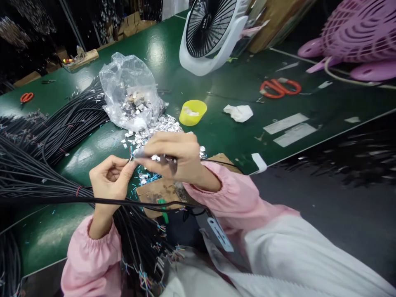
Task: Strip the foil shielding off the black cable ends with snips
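My left hand is closed in a pinch, thumb against forefinger, on the end of a thin black cable whose colored wires stick up at the fingertips. My right hand meets it there, wrapped around a small dark hand tool; motion blur hides its exact kind. Something grey covers the right fingertip area, also blurred. Below both hands lie silvery foil scraps and blue wire clippings. A long black cable crosses in front of my left wrist.
Bundles of black cables spread over the left of the green table. Behind the hands are a clear plastic bag, yellow cup, crumpled white tissue, orange-handled scissors and a white fan. Cardboard lies beneath.
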### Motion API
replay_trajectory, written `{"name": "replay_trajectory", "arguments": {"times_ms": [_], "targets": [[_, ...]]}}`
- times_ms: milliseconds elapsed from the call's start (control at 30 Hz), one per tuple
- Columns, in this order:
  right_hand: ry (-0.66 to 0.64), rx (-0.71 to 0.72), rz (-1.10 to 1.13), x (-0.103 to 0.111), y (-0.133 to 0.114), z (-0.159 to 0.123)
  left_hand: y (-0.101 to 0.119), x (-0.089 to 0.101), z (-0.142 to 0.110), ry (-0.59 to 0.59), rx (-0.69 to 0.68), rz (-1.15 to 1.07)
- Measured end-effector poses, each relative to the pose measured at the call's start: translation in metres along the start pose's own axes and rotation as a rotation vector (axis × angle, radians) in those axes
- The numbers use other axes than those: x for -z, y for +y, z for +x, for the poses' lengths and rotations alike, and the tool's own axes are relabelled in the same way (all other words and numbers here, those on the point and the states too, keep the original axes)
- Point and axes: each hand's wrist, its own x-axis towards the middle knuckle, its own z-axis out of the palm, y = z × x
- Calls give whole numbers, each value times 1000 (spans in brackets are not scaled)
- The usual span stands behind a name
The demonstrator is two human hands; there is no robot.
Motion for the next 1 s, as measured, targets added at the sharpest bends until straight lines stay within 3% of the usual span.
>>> {"name": "replay_trajectory", "arguments": {"times_ms": [100, 200, 300, 433, 500, 667, 767, 867, 1000], "targets": [[2, 53, 9, 0, -2, -1, 0, -2, 0, 47, -35, -12], [116, -168, -11, -1, -4, 2, 1, -3, 0, 65, -70, 8], [88, -408, 71, -2, -4, 4, 1, -3, -1, 66, -115, 50], [90, -526, 170, -5, -4, 4, 1, -4, -1, 53, -156, 99], [106, -482, 110, -5, -4, 3, 1, -4, -1, 52, -151, 106], [138, -70, -156, -4, -2, -2, 0, -6, -1, 71, -56, 69], [68, 83, -155, -3, -2, -6, -1, -5, 0, 86, -40, 47], [-9, 92, -66, -3, -4, -6, -2, -5, 0, 99, -43, 28], [178, -109, -121, -4, -4, -1, -1, -5, -1, 114, -55, 74]]}}
